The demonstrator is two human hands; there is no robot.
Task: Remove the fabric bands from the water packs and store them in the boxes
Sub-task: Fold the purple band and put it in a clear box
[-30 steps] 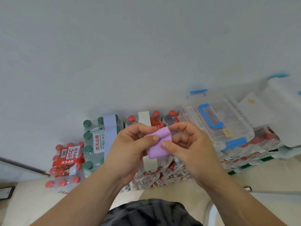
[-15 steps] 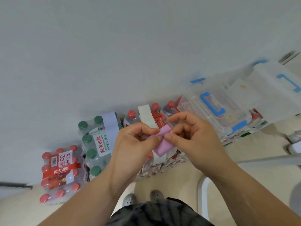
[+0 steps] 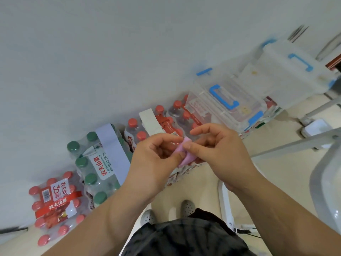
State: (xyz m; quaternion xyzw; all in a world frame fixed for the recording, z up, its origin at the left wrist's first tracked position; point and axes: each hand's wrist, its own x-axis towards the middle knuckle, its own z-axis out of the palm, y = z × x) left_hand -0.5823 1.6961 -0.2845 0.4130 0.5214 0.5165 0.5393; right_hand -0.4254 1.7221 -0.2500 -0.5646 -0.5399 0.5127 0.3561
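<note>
L hand + R hand pinch soft folded purple fabric band.

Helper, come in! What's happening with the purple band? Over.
Left hand and right hand pinching purple fabric band. Clear box lid on. Pale blue band and white band not yet removed.

Storage corner of indoor room, home or office, can't tell which. Shrink-wrapped water packs stacked on beige floor against plain white wall — clear plastic boxes w/ blue latches on top — white metal frame at right.
</note>
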